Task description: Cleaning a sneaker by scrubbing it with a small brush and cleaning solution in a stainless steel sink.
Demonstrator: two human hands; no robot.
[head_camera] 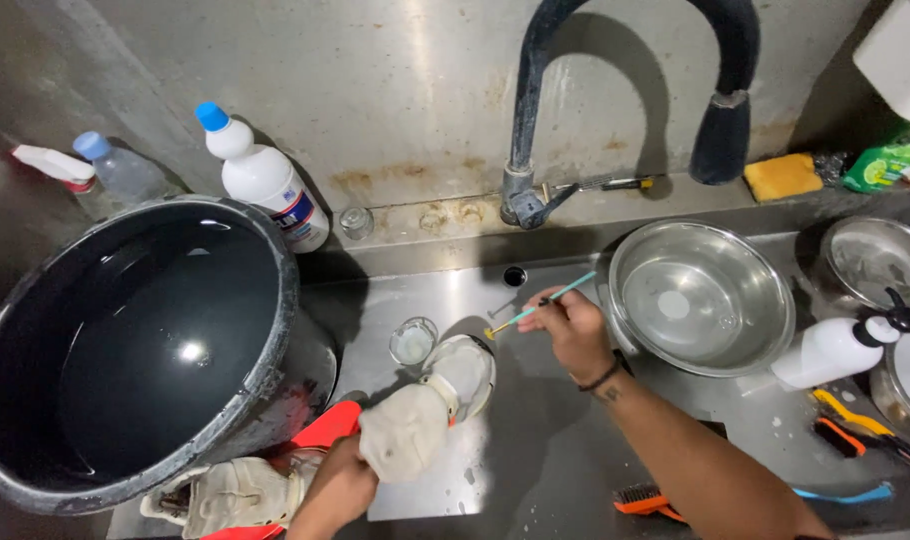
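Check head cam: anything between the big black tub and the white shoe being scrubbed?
Yes. A small clear glass stands on the sink floor between the black tub and the white shoe, seen in the head view.

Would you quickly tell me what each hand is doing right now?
Left hand: closed, gripping the heel of a white shoe over the sink.
Right hand: closed, holding a thin teal-handled brush near the shoe's toe.

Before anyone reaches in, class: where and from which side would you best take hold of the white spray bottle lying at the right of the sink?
Probably around the white spray bottle's smooth body, coming from above. It lies on its side with the black trigger head pointing right toward a steel bowl, so the plain middle is the widest clear part; the large steel bowl crowds its left end.
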